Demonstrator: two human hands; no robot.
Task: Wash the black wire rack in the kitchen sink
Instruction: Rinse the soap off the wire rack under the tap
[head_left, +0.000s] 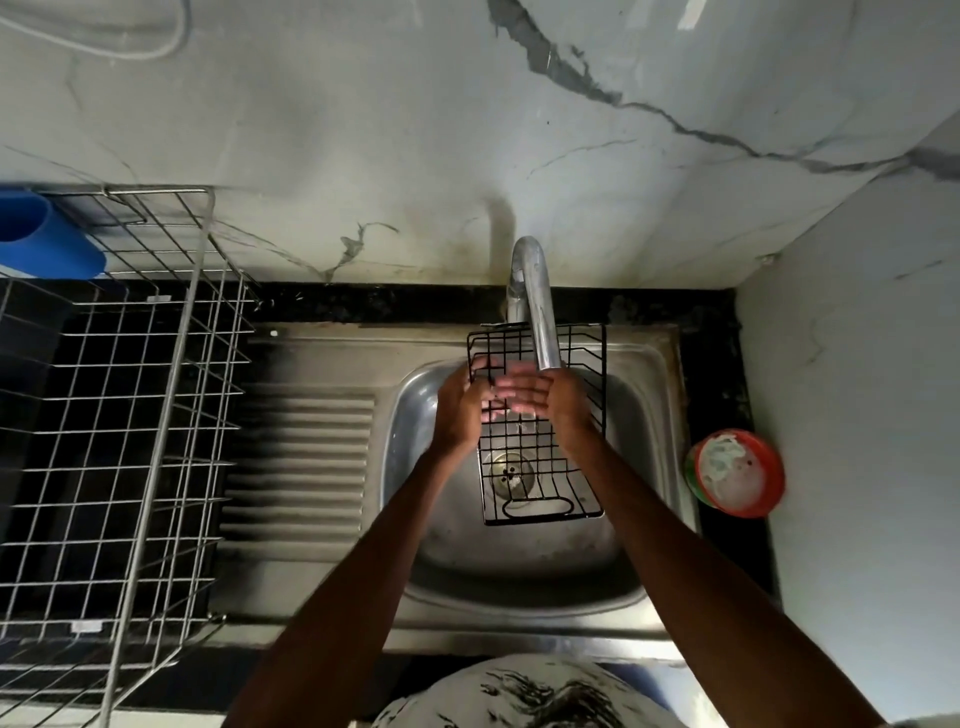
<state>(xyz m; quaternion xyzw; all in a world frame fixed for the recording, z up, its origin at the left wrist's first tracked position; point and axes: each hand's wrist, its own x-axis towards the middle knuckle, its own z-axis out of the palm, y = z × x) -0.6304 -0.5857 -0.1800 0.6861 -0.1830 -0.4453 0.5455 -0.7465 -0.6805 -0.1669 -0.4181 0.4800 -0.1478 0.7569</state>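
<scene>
Black wire rack (540, 452): held over the basin of the steel sink (649, 467), tilted. Its far end sits under the spout of the tap (535, 301) and its near end, with the looped handle, lies above the drain (511, 473).

My left hand (460, 410): fingers curled round the rack's left edge near its far left corner, gripping the wire.

My right hand (540, 397): fingers straight and together, laid flat across the rack's grid just below the spout, holding nothing. This hand is blurred, so finer detail is not readable. I cannot tell whether water is running.

Surroundings: a ribbed drainboard (301, 467) adjoins the basin on the left. A silver wire dish basket (130, 415) stands at the left end of the black worktop (727, 364), with a blue container (41, 234) at its far left corner. A round red-rimmed tub (737, 473) with white residue inside sits on the worktop's right edge, just beside the sink.
</scene>
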